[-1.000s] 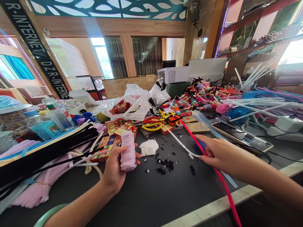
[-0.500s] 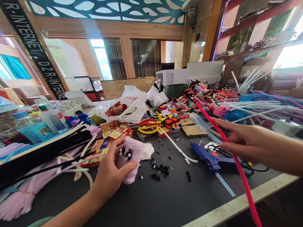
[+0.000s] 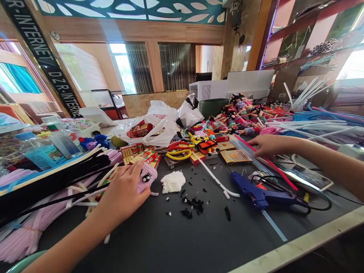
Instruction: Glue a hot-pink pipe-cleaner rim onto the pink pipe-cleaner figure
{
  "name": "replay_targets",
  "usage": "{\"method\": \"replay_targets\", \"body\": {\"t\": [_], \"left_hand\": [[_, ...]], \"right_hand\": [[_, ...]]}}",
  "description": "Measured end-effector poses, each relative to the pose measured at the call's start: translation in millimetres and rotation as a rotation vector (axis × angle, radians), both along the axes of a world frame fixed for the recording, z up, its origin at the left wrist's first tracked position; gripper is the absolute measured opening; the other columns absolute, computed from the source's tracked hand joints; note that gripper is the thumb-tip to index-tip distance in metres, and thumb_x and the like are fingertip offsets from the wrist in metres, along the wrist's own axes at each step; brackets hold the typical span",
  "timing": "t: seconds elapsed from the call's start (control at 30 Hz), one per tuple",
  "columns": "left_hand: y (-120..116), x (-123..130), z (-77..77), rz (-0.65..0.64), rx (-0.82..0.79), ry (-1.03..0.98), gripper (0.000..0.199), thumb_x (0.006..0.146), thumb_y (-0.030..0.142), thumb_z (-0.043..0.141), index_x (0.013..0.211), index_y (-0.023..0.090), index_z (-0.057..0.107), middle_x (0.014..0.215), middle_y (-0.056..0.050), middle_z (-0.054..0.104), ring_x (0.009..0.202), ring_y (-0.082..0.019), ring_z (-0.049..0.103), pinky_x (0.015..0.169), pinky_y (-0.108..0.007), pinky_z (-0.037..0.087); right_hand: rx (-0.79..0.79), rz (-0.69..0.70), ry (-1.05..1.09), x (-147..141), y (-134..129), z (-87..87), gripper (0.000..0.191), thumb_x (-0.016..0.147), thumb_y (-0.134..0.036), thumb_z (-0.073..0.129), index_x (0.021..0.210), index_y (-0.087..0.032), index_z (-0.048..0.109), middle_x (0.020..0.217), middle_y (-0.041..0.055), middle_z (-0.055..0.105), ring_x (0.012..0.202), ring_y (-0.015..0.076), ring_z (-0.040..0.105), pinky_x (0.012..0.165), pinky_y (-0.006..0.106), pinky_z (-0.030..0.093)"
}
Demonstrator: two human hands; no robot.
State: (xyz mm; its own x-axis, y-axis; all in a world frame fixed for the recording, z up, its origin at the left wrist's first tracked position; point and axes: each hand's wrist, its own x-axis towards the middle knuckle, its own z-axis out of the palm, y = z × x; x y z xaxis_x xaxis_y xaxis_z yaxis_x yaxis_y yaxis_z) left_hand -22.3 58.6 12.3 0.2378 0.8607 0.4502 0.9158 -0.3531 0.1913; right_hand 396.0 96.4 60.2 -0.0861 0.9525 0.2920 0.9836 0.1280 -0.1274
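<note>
Fingers of the left hand (image 3: 122, 191) were closed around the lilac roll (image 3: 147, 177), its black-lashed eye facing up, near the small boxes (image 3: 146, 156) on the desk (image 3: 170, 242). Right hand (image 3: 267, 146) was palm down over the red stem (image 3: 281, 174), fingers bent; whether they gripped it could not be told. Between the hands lay a crumpled white lump (image 3: 173, 181), black scraps (image 3: 196, 204) and a white stem (image 3: 212, 175), with the blue glue gun (image 3: 261, 195) nearer the desk's edge.
</note>
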Motion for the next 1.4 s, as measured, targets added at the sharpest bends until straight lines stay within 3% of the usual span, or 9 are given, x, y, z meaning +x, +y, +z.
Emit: {"method": "replay_targets", "body": {"t": [0.2, 0.47, 0.6, 0.7, 0.8, 0.9, 1.0, 1.23, 1.4], "left_hand": [[2, -3, 3.9, -0.022, 0.008, 0.032, 0.058, 0.074, 0.041, 0.055, 0.122, 0.008, 0.059, 0.128, -0.026, 0.06, 0.123, -0.047, 0.05, 0.106, -0.06, 0.034], [0, 8, 16.0, -0.093, 0.078, 0.069, 0.046, 0.079, 0.039, 0.057, 0.117, 0.015, 0.064, 0.134, -0.02, 0.058, 0.129, -0.042, 0.046, 0.11, -0.058, 0.031], [14, 37, 32.0, -0.224, 0.039, 0.162, 0.046, 0.08, 0.033, 0.056, 0.119, 0.011, 0.064, 0.134, -0.021, 0.056, 0.13, -0.04, 0.043, 0.111, -0.055, 0.032], [36, 69, 41.6, -0.348, -0.032, 0.251, 0.062, 0.077, 0.025, 0.065, 0.137, 0.014, 0.05, 0.14, -0.018, 0.051, 0.129, -0.037, 0.044, 0.11, -0.051, 0.035], [65, 99, 39.9, -0.463, -0.095, 0.363, 0.06, 0.077, 0.023, 0.075, 0.132, 0.018, 0.053, 0.141, -0.014, 0.049, 0.129, -0.035, 0.045, 0.107, -0.055, 0.037], [88, 120, 29.6, -0.534, -0.092, 0.441, 0.035, 0.089, 0.027, 0.067, 0.122, 0.019, 0.059, 0.14, -0.01, 0.049, 0.129, -0.033, 0.045, 0.106, -0.059, 0.037], [99, 129, 23.0, -0.61, -0.076, 0.478, 0.027, 0.092, 0.025, 0.064, 0.117, 0.017, 0.061, 0.137, -0.01, 0.052, 0.126, -0.031, 0.049, 0.105, -0.057, 0.04], [115, 134, 32.3, -0.733, -0.093, 0.423, 0.022, 0.096, 0.031, 0.055, 0.105, 0.014, 0.066, 0.125, -0.006, 0.06, 0.109, -0.025, 0.061, 0.096, -0.046, 0.051], [136, 125, 37.9, -0.775, 0.017, 0.51, 0.019, 0.094, 0.027, 0.062, 0.111, 0.018, 0.063, 0.124, -0.009, 0.061, 0.114, -0.026, 0.058, 0.098, -0.05, 0.048]], "right_hand": [[-0.072, -0.014, -0.225, -13, 26, -2.3, 0.027, 0.099, -0.033, 0.05, 0.113, -0.015, 0.064, 0.113, 0.0055, 0.065, 0.103, 0.0244, 0.063, 0.086, 0.042, 0.053], [-0.31, 0.066, -0.257, -58, 26, 18.3, 0.022, 0.095, -0.033, 0.059, 0.104, -0.014, 0.066, 0.105, 0.0047, 0.068, 0.092, 0.0206, 0.066, 0.08, 0.039, 0.055], [-0.396, 0.185, -0.222, -96, 11, 20.8, 0.031, 0.096, -0.042, 0.055, 0.098, -0.013, 0.066, 0.093, 0.0026, 0.069, 0.083, 0.0187, 0.067, 0.075, 0.037, 0.056], [-0.408, 0.214, -0.215, -124, 9, 7.2, 0.029, 0.095, -0.04, 0.057, 0.103, -0.014, 0.065, 0.101, 0.0045, 0.068, 0.087, 0.0196, 0.067, 0.077, 0.038, 0.056], [-0.39, 0.202, -0.198, -141, 13, -8.8, 0.028, 0.094, -0.036, 0.06, 0.113, -0.015, 0.062, 0.111, 0.0074, 0.065, 0.094, 0.021, 0.065, 0.081, 0.041, 0.056], [-0.378, 0.183, -0.168, -146, 17, -18.4, 0.028, 0.094, -0.032, 0.061, 0.116, -0.016, 0.061, 0.116, 0.0078, 0.064, 0.098, 0.022, 0.065, 0.083, 0.042, 0.055], [-0.381, 0.165, -0.126, -144, 15, -20.2, 0.028, 0.094, -0.032, 0.061, 0.116, -0.016, 0.061, 0.117, 0.0077, 0.063, 0.1, 0.0229, 0.064, 0.083, 0.042, 0.055], [-0.457, 0.149, 0.012, -145, -1, -8.2, 0.027, 0.094, -0.034, 0.06, 0.112, -0.014, 0.063, 0.112, 0.0061, 0.065, 0.096, 0.0229, 0.065, 0.081, 0.041, 0.056], [-0.52, 0.145, 0.135, -142, -12, -5.3, 0.024, 0.095, -0.033, 0.059, 0.108, -0.013, 0.064, 0.104, 0.0053, 0.067, 0.087, 0.0193, 0.067, 0.076, 0.037, 0.057]]}}
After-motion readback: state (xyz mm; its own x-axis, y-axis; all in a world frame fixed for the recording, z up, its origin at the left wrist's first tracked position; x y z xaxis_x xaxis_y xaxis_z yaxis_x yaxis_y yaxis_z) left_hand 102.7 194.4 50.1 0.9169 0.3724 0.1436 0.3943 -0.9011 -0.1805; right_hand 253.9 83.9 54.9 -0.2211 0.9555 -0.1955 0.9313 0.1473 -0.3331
